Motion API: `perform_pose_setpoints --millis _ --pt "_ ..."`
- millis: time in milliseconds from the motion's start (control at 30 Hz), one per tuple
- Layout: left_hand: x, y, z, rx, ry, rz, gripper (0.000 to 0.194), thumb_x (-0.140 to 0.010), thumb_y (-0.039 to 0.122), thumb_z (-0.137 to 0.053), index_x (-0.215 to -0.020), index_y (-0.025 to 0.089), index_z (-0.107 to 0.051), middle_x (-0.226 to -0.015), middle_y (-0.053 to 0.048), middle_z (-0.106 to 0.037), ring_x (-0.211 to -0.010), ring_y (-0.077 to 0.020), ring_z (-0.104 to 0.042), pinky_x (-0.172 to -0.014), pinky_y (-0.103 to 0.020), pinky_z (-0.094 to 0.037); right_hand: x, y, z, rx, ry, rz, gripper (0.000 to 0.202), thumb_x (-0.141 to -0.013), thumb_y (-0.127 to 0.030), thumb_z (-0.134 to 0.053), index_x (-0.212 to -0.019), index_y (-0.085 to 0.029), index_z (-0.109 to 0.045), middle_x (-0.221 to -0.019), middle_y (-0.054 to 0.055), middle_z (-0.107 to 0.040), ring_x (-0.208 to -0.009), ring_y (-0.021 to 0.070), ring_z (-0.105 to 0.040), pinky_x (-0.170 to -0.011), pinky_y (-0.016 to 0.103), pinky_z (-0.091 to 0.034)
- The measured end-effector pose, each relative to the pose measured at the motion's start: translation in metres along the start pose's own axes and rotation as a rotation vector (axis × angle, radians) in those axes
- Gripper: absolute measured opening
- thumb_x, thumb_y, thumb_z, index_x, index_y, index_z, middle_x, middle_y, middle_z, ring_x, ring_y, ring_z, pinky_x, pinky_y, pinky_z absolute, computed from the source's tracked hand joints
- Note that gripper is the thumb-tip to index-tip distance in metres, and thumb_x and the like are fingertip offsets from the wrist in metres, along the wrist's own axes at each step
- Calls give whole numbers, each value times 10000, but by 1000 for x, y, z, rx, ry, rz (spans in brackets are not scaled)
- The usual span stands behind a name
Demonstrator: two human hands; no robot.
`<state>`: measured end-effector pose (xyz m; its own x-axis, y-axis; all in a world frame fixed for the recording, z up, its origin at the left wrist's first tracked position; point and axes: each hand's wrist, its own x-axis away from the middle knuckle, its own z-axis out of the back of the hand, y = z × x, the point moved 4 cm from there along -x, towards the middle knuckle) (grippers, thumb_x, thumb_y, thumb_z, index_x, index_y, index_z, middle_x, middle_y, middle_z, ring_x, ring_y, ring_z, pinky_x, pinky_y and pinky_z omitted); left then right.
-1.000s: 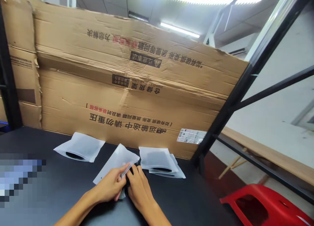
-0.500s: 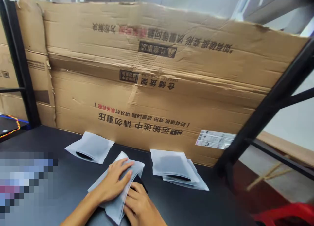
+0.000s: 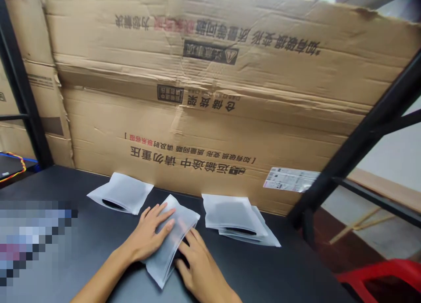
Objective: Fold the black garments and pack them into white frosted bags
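A frosted white plastic bag (image 3: pixel 173 241) lies slanted on the dark tabletop between my hands. My left hand (image 3: pixel 151 233) rests on its upper face, palm down with the fingers spread. At the bag's right-hand opening is my right hand (image 3: pixel 200 263). Its stretched fingers reach inside and show faintly through the film, while the thumb stays lower, outside. Something dark shows between that thumb and the fingers; I cannot make out what it is. The bag's contents are mostly hidden.
Behind my hands, a similar bag (image 3: pixel 126 192) with something black inside lies left. Two more overlap at right, the upper bag (image 3: pixel 226 211) also holding something dark. A large cardboard sheet (image 3: pixel 197 127) stands at the back between black frame posts (image 3: pixel 348 136). A red chair (image 3: pixel 388 272) is lower right.
My right hand has moved up and right, and its fingers now reach into the bag. The black piece seen at the opening earlier is mostly hidden. My left hand stays on the bag.
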<state>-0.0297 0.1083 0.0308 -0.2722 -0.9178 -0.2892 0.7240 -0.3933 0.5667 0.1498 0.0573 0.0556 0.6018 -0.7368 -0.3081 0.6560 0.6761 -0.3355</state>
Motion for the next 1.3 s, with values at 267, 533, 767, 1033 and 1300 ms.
perform_pose_setpoints --millis 267,533,767,1033,1300 --pt "4 23 5 133 -91 -148 421 -989 422 -469 -1395 344 -548 -1592 -14 -351 -1459 -291 -316 -1177 -515 -305 -1 -2 -8 8 56 118 465 -926 -157 -478 -1377 -251 -537 -1353 89 -613 -1255 250 -552 -1059 423 -465" --pt "7 25 -9 -181 -31 -127 483 -1003 427 -415 -1484 385 -400 -1547 -4 -429 -1424 -327 -335 -1145 -602 -253 2 24 14 21 399 -81 192 -948 -245 -532 -1040 -248 -700 -1055 70 -718 -1041 244 -646 -962 413 -517" --pt "15 38 -13 -137 78 -24 531 -954 523 -468 -1431 293 -498 -1399 -100 -534 -1166 -314 -543 -993 -480 -435 2 65 20 -470 411 -552 421 -933 -485 -525 -1174 -157 -632 -1058 140 -727 -923 262 -706 -819 404 -574" --pt "2 16 9 228 204 143 488 -915 456 -545 -1350 235 -565 -1321 -109 -589 -1243 -320 -506 -1075 -480 -342 -4 40 11 -800 104 -386 283 -857 -346 -672 -1094 -192 -679 -1027 83 -740 -954 233 -682 -839 339 -529" --pt "3 7 4 647 -290 212 482 -833 573 -651 -1063 154 -711 -898 -73 -742 -783 -216 -673 -673 -275 -492 3 31 19 -1165 -217 -381 346 -783 -343 -791 -1073 -208 -657 -937 30 -711 -789 131 -610 -718 238 -444"
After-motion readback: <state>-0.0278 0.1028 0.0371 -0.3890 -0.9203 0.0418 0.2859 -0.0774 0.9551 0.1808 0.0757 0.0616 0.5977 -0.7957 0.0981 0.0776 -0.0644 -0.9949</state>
